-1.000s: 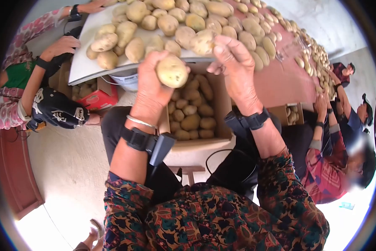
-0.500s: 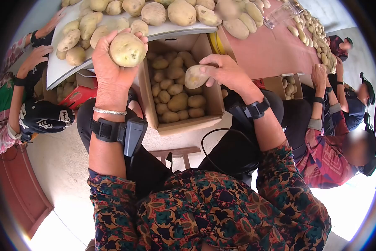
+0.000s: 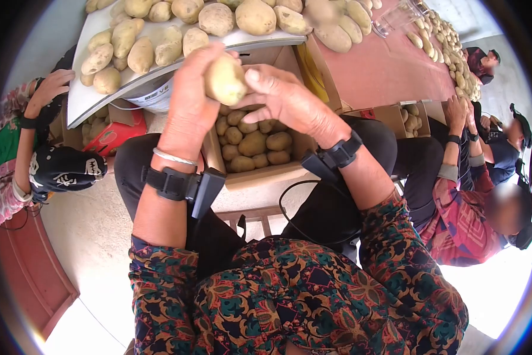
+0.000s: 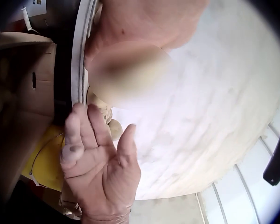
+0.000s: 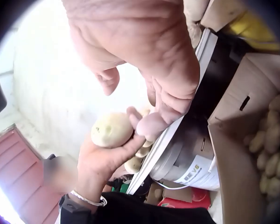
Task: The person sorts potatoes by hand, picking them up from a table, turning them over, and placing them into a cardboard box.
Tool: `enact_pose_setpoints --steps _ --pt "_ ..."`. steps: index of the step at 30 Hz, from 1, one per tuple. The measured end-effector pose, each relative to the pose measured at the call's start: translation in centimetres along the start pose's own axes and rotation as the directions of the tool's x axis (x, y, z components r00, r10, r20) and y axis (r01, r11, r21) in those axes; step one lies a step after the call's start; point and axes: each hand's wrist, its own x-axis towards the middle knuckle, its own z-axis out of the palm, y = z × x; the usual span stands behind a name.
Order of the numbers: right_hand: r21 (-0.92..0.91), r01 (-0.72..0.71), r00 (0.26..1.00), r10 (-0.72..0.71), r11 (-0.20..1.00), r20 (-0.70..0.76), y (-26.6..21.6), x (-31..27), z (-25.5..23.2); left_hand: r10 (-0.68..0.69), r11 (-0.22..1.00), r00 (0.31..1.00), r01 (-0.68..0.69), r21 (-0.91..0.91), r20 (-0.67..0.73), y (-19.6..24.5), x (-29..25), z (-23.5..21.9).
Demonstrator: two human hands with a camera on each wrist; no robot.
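In the head view my left hand (image 3: 189, 97) grips a large pale yellow potato (image 3: 224, 81), its fingers wrapped behind it. My right hand (image 3: 291, 105) is beside that potato, thumb and fingers spread and relaxed. The left wrist view shows the right palm (image 4: 101, 175) facing up with nothing in it. In the right wrist view the potato (image 5: 113, 130) rests against the left palm, just below the right fingers. Beneath both hands a cardboard box (image 3: 260, 179) holds many potatoes (image 3: 253, 143), partly hidden by the hands.
More potatoes (image 3: 257, 18) lie on a white tabletop (image 3: 79, 106) ahead. A reddish tabletop (image 3: 390, 77) at right carries long rows of them and a clear glass (image 3: 399, 19). A white bucket (image 3: 153, 97) stands under the white top's edge. Other people sit at both sides.
A second potato was in my right hand, then over the box; that hand is now without it and beside the left one. The left hand moved left, then back rightward with its potato.
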Motion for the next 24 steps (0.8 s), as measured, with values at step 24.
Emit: enact_pose_setpoints --steps 24 --pt "-0.520 -0.223 0.817 -0.133 0.825 -0.561 5.8 6.2 -1.4 -0.148 0.986 0.920 0.110 -0.124 -0.363 2.4 0.0 -2.7"
